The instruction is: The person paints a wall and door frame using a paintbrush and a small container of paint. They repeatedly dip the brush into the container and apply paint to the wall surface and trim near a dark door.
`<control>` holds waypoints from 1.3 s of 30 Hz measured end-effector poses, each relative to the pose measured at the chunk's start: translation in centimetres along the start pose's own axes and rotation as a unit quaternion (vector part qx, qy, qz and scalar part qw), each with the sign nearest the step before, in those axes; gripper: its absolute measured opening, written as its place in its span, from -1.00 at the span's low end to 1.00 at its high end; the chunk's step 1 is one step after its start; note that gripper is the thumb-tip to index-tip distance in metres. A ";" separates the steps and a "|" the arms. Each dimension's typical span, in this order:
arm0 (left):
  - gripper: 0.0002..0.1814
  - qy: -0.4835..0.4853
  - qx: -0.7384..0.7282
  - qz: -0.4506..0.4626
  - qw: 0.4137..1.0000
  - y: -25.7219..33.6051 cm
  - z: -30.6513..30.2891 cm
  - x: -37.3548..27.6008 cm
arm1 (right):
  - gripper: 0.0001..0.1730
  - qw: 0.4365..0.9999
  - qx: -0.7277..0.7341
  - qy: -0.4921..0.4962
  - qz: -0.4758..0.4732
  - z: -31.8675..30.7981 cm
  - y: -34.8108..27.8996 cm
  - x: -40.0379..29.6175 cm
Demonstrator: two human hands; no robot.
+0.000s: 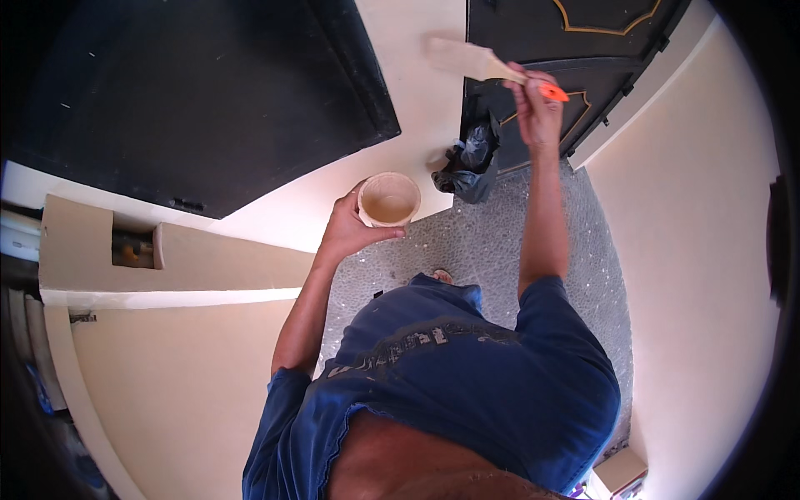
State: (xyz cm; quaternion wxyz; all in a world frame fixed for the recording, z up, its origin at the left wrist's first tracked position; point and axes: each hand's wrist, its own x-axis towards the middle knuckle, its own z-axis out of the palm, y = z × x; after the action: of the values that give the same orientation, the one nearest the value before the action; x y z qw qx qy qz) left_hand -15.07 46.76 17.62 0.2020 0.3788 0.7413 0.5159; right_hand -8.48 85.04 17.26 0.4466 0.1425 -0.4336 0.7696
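My left hand (350, 226) grips a pale plastic tub (389, 200) around its side, with the mouth facing up; some light beige liquid lies in its bottom. Up and to the right, my right hand (536, 107) holds a wide flat paintbrush (478, 61) by its handle, which has an orange end. The brush head is coated in pale paint and points left at the cream wall (419, 81) beside a dark panelled door. The bristle tip looks blurred, and whether it touches the wall I cannot tell.
A black plastic bag (470, 164) sits on the grey pebbled floor (487, 240) against the wall, by the dark door (575, 47) with gold trim. A large black panel (206, 94) fills the upper left. Another cream wall (681, 250) stands at the right, and a ledge with a recess (134, 248) at the left.
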 end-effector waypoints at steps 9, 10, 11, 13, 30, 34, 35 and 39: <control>-0.05 0.001 0.009 -0.014 1.000 0.8 0.5 -0.2 | -0.82 0.998 -0.043 -0.012 0.040 0.7 2.7 1.6; -0.05 0.002 0.009 -0.015 1.000 0.8 0.5 -0.3 | -0.82 0.998 -0.048 -0.014 0.036 -0.2 2.2 1.7; -0.04 0.002 0.008 -0.017 1.000 0.8 0.5 -0.4 | -0.82 0.998 -0.048 0.002 0.032 -1.1 1.7 1.8; -0.05 0.005 0.011 -0.011 1.000 0.8 0.5 -0.6 | -0.82 0.998 -0.048 0.034 0.026 -3.0 0.5 1.7; -0.05 0.004 -0.007 -0.011 1.000 -1.1 0.6 -1.2 | -0.89 0.997 0.040 0.004 0.064 3.2 0.5 -3.6; -0.05 0.006 -0.009 -0.017 1.000 -1.0 0.8 -1.5 | -0.89 0.994 -0.063 -0.019 0.092 5.1 0.0 -2.8; -0.04 0.007 -0.011 -0.021 1.000 -1.0 0.8 -1.5 | -0.86 0.994 -0.064 -0.027 0.087 5.1 -0.1 -2.7; -0.04 0.011 0.006 -0.021 1.000 -1.0 0.8 -1.9 | -0.79 0.989 -0.112 -0.035 0.089 5.3 -1.6 -2.6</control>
State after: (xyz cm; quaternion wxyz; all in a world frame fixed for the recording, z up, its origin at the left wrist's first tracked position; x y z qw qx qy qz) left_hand -13.70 45.63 16.28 0.2024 0.3582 0.7545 0.5114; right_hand -6.60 79.72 19.67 0.3740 0.0790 -0.5434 0.7474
